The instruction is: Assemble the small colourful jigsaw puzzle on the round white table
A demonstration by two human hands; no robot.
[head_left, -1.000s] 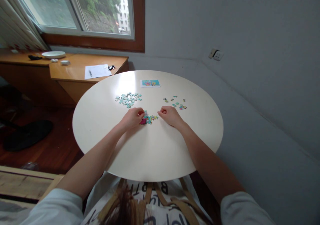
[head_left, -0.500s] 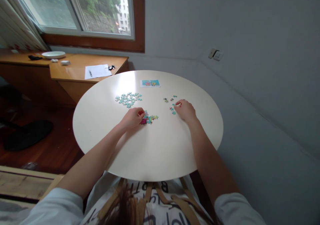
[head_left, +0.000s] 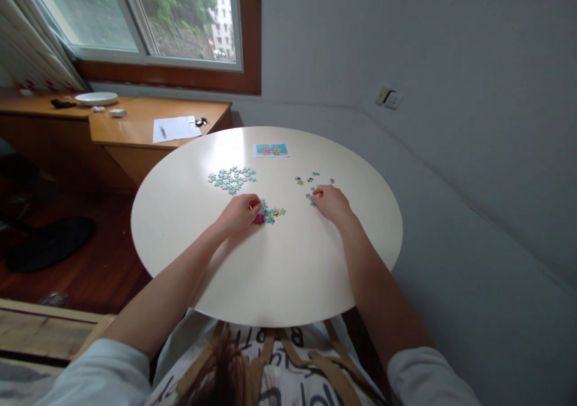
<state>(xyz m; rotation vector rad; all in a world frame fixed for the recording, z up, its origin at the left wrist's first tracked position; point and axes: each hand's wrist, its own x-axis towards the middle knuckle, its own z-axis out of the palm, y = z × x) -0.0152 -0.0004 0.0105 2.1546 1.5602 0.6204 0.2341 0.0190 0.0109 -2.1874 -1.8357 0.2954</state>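
Note:
My left hand point(head_left: 241, 209) rests at the left edge of a partly joined jigsaw puzzle point(head_left: 270, 215), pink, yellow and teal. Its fingers are closed, and what they hold, if anything, is hidden. To the right, my right hand point(head_left: 332, 203) bends down over a few loose puzzle pieces point(head_left: 311, 199), thumb and fingertips pinched on one of them. A small piece point(head_left: 332, 181) lies just beyond its knuckles. More loose pieces point(head_left: 299, 180) are scattered farther back. At the left lies a spread of teal puzzle pieces point(head_left: 232, 179).
A picture card point(head_left: 271, 150) of the puzzle lies near the far edge of the round white table point(head_left: 288, 273). Behind on the left, a wooden desk point(head_left: 135, 105) carries paper point(head_left: 175, 129), keys point(head_left: 201, 121) and a white plate point(head_left: 96, 98). A wall stands close on the right.
My right hand has set a small piece down behind the others and come slightly nearer, its fingertips now at the teal pieces. My left hand has stayed in place.

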